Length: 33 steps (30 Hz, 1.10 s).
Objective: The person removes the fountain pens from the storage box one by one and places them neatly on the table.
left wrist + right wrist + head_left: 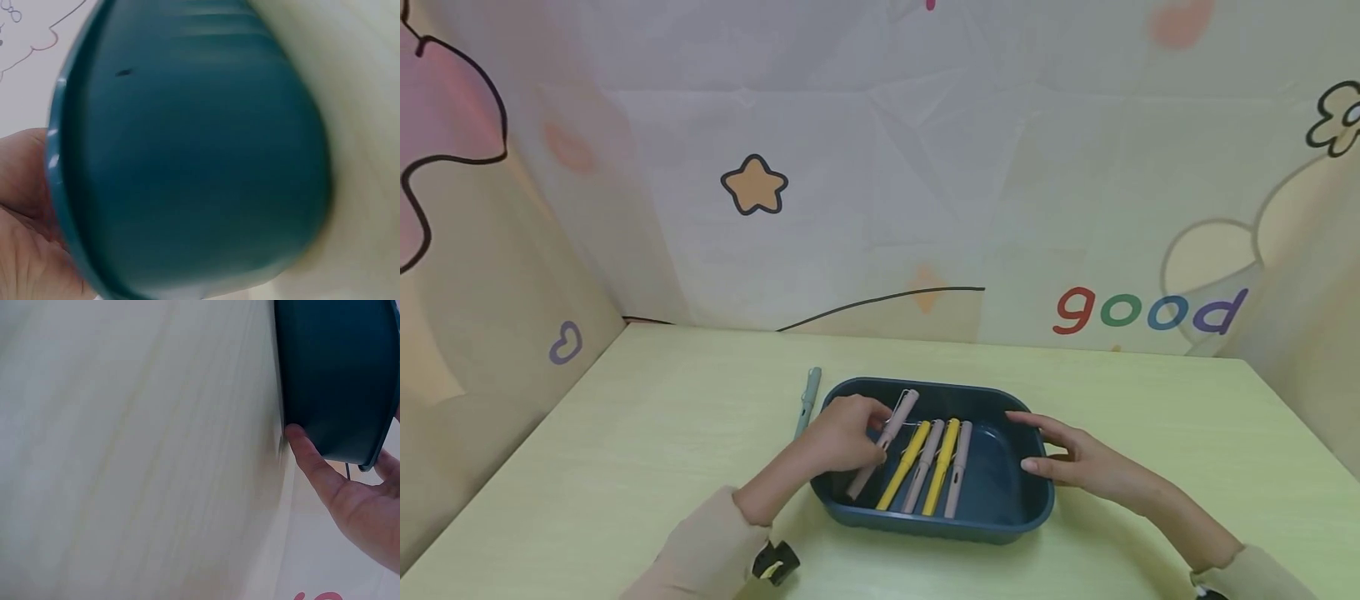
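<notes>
My left hand (pixel 844 433) reaches over the left end of a dark blue box (pixel 940 529) and pinches a pale pinkish-grey pen (pixel 898 421). That pen slants inside the box, its clip end up near the far rim. To its right two yellow pens (pixel 942 467) and two pinkish-grey pens (pixel 958 471) lie side by side, alternating. At the right end, my right hand (pixel 1078 458) grips the box wall, thumb over the rim. One of its fingers (pixel 315 465) presses the outer wall low down in the right wrist view. The left wrist view shows the box's outer wall (pixel 200 150).
A green pen (pixel 808 400) lies on the pale wood-look table (pixel 662 433) just left of the box, partly behind my left hand. A printed cloth backdrop (pixel 865 192) rises behind the table and along both sides.
</notes>
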Each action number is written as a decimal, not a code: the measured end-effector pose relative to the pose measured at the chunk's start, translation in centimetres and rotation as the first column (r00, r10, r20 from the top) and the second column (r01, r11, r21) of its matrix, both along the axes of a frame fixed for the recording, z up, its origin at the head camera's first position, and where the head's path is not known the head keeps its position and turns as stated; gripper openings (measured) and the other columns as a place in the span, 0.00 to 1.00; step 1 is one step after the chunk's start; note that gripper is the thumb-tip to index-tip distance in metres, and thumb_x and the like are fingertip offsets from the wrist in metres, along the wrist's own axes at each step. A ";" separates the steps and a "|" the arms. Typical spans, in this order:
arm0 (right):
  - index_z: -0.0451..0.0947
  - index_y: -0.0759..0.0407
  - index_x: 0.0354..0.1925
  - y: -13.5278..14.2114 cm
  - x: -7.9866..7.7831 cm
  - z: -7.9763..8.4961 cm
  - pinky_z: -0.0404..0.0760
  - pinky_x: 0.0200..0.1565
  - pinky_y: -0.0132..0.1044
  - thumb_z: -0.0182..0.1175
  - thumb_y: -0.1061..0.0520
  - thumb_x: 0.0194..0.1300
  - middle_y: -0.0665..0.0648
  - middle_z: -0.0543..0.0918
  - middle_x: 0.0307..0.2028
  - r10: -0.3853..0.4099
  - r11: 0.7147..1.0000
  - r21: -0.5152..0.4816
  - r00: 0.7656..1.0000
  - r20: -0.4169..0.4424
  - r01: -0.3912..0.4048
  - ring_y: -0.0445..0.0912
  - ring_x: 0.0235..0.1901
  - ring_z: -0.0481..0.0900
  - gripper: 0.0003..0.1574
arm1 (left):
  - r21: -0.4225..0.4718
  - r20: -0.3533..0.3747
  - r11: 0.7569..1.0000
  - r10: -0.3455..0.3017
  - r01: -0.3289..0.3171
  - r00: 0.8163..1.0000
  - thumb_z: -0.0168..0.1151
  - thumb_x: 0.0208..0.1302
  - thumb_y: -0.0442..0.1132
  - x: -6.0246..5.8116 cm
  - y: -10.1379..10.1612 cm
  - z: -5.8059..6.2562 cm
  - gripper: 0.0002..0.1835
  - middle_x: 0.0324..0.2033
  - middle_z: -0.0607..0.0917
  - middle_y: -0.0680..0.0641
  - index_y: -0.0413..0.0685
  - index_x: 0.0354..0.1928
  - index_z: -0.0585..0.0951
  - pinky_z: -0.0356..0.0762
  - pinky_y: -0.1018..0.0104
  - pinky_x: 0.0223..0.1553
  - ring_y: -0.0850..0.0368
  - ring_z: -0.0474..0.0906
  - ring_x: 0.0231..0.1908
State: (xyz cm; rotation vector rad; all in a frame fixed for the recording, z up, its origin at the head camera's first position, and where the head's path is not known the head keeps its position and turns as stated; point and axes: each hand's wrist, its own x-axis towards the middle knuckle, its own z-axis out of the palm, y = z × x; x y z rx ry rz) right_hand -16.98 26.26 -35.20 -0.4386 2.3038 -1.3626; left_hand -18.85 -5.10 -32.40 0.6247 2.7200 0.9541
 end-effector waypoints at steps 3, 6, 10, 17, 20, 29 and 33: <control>0.50 0.55 0.69 0.1 0.0 0.0 0.72 0.51 0.53 0.55 0.53 0.64 0.73 0.44 0.67 -0.001 1.000 0.002 1.000 -0.001 0.001 0.72 0.63 0.41 0.40 | 0.049 0.002 0.999 0.005 -0.006 1.000 0.66 0.48 0.29 0.0 -0.2 0.4 0.23 0.39 0.79 0.42 0.33 0.50 0.76 0.76 0.69 0.26 0.58 0.74 0.25; 0.50 0.55 0.69 0.0 0.1 0.1 0.71 0.52 0.53 0.54 0.52 0.64 0.72 0.44 0.67 -0.001 1.000 0.005 1.000 0.006 0.001 0.72 0.64 0.39 0.40 | 0.098 0.007 0.995 0.018 -0.018 1.000 0.65 0.49 0.28 0.0 -0.6 0.8 0.23 0.41 0.80 0.40 0.32 0.51 0.76 0.78 0.68 0.26 0.57 0.76 0.26; 0.50 0.55 0.69 0.0 0.2 0.1 0.71 0.52 0.53 0.54 0.52 0.65 0.71 0.43 0.68 -0.002 1.000 -0.007 1.000 0.013 0.002 0.71 0.64 0.38 0.39 | 0.156 0.007 0.987 0.041 -0.041 0.999 0.64 0.50 0.28 -0.1 -1.2 1.2 0.23 0.40 0.81 0.40 0.33 0.52 0.76 0.79 0.67 0.27 0.56 0.78 0.29; 0.50 0.55 0.69 0.0 0.1 0.2 0.73 0.51 0.52 0.54 0.52 0.64 0.73 0.45 0.67 0.012 1.000 0.010 1.000 -0.008 -0.011 0.73 0.63 0.41 0.40 | 0.253 0.012 0.952 0.173 -0.170 0.985 0.66 0.48 0.28 -0.4 -2.7 2.4 0.24 0.39 0.80 0.44 0.38 0.52 0.77 0.79 0.66 0.27 0.56 0.76 0.30; 0.50 0.55 0.69 0.0 0.0 0.2 0.73 0.51 0.52 0.55 0.52 0.64 0.73 0.44 0.67 0.007 1.000 0.010 1.000 0.003 -0.007 0.73 0.63 0.40 0.40 | 0.279 0.036 0.938 0.204 -0.206 0.978 0.65 0.50 0.28 -0.5 -3.4 2.8 0.24 0.40 0.80 0.43 0.38 0.53 0.76 0.80 0.66 0.27 0.55 0.76 0.31; 0.50 0.55 0.69 0.1 -0.1 0.3 0.73 0.50 0.52 0.55 0.52 0.64 0.73 0.43 0.67 -0.005 1.000 0.001 1.000 0.017 0.005 0.73 0.63 0.39 0.40 | 0.359 0.088 0.905 0.211 -0.229 0.974 0.62 0.54 0.29 -1.0 -6.1 2.5 0.24 0.44 0.80 0.39 0.35 0.56 0.73 0.81 0.63 0.31 0.51 0.78 0.38; 0.50 0.54 0.69 0.0 0.0 0.4 0.72 0.51 0.52 0.55 0.52 0.64 0.72 0.43 0.67 -0.001 1.000 0.000 1.000 0.020 0.001 0.72 0.64 0.38 0.40 | 0.367 0.105 0.893 0.236 -0.258 0.966 0.61 0.54 0.30 -1.4 -7.9 2.1 0.25 0.47 0.78 0.37 0.34 0.57 0.72 0.81 0.62 0.33 0.49 0.78 0.41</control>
